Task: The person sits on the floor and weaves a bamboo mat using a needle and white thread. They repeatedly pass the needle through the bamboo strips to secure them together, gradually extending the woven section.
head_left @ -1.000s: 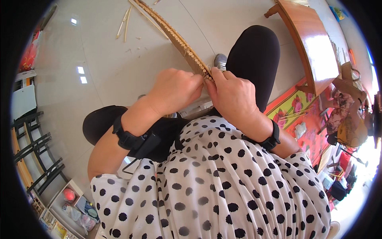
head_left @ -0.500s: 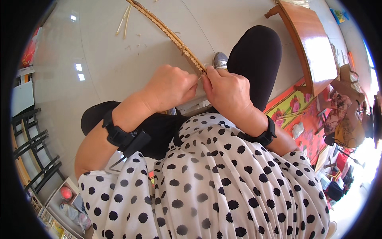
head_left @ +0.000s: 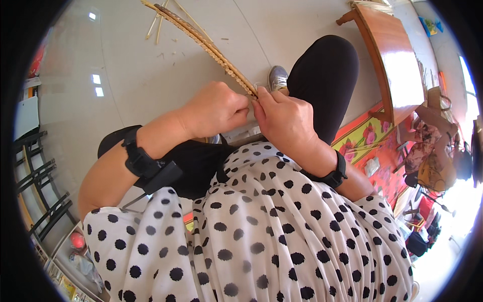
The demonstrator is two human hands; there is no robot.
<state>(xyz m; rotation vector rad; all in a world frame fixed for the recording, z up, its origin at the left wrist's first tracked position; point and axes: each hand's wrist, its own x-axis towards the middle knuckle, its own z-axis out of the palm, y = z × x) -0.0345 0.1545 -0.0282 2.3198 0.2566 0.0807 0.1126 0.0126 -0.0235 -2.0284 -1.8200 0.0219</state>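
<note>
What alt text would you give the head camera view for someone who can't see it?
Both hands, left hand and right hand, pinch the near end of a long woven reed strip that runs away over a pale tiled floor. The person sits in a polka-dot top, a wooden bench to their right.

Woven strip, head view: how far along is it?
Done: the woven strip runs as a long plaited band from the hands out over the floor. In hand: left hand and right hand pinch its near end, grip closed. Left: loose straws lie unused by its far end; its final length can't be told.
</note>
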